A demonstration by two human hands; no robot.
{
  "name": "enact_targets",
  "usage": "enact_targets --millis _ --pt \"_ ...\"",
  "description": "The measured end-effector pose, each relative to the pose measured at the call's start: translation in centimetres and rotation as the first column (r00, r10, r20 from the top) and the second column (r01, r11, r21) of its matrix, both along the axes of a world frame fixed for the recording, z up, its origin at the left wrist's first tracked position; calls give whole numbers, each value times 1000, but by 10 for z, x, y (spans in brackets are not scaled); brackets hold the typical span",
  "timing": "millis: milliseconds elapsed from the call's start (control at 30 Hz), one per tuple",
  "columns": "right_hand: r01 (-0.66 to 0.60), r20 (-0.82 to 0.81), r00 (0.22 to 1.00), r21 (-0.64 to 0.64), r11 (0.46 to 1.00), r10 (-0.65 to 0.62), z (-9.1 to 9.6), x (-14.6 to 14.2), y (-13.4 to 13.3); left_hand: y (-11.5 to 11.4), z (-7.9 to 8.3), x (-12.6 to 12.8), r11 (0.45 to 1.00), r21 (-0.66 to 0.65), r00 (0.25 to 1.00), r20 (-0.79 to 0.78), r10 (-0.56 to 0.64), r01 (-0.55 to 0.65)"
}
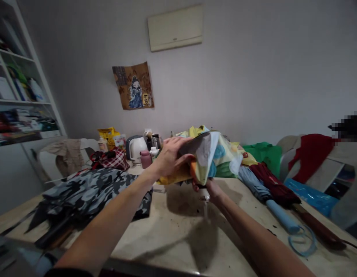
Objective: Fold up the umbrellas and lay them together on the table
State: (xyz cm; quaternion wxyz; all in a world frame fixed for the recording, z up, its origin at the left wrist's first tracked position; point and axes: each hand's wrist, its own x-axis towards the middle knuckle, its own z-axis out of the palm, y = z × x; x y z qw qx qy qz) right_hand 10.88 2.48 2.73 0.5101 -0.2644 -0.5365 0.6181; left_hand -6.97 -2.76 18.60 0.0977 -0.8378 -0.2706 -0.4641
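A half-folded umbrella (224, 154) with a yellow, white, green and blue patterned canopy is held above the middle of the table. My left hand (174, 154) grips its fabric from the left, thumb and fingers on a greyish panel. Under the canopy, my right hand (213, 189) is closed around the umbrella near its lower end, partly hidden by the cloth. A short pale end with a metallic ring points down below that hand. To my left lies a grey camouflage umbrella (100, 188).
On the right lie a light blue umbrella (282, 217) with a wrist loop and a dark red umbrella (273, 186). A white kettle (138, 150) and a pink bottle (145, 159) stand behind. Chairs flank the table (155, 238).
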Motion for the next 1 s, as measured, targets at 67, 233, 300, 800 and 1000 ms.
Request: enact_targets --millis 67,233,300,800,1000 --pt "-91 -64 994 -42 995 88 0 1 -1 4 9 -3 998 61 996 88 -26 21" --pt "-273 -196 948 -98 957 250 0 9 -1 11 1 -27 999 17 809 587 -33 28" --pt "-319 -237 928 -100 942 289 0 12 0 16 -13 -39 988 -152 803 588 95 -5" --pt "-350 -512 823 -117 929 245 7 9 1 7 -99 -47 747 -599 427 779 460 289" --pt "-312 -502 839 -132 941 208 11 7 -1 2 -117 -1 509 -770 712 599 366 385"
